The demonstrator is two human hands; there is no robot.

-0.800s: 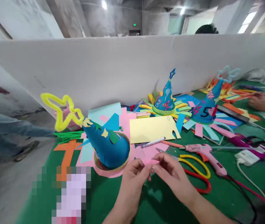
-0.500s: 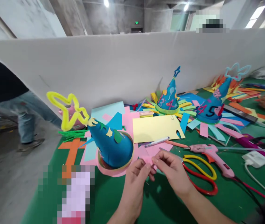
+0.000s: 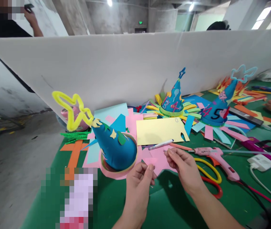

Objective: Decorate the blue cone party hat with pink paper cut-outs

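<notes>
Presumably for precision, left hand [image 3: 140, 178] and right hand [image 3: 184, 170] pinch narrowly.
Blue hat [image 3: 116, 152] and pink paper [image 3: 158, 161] sit close, likely for reach; grip contents are unclear.

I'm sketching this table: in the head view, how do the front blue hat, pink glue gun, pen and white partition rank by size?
Largest to smallest, as they look:
white partition
front blue hat
pink glue gun
pen

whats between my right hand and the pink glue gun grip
In the head view, the yellow and red scissors handles lie between your right hand and the pink glue gun grip.
</notes>
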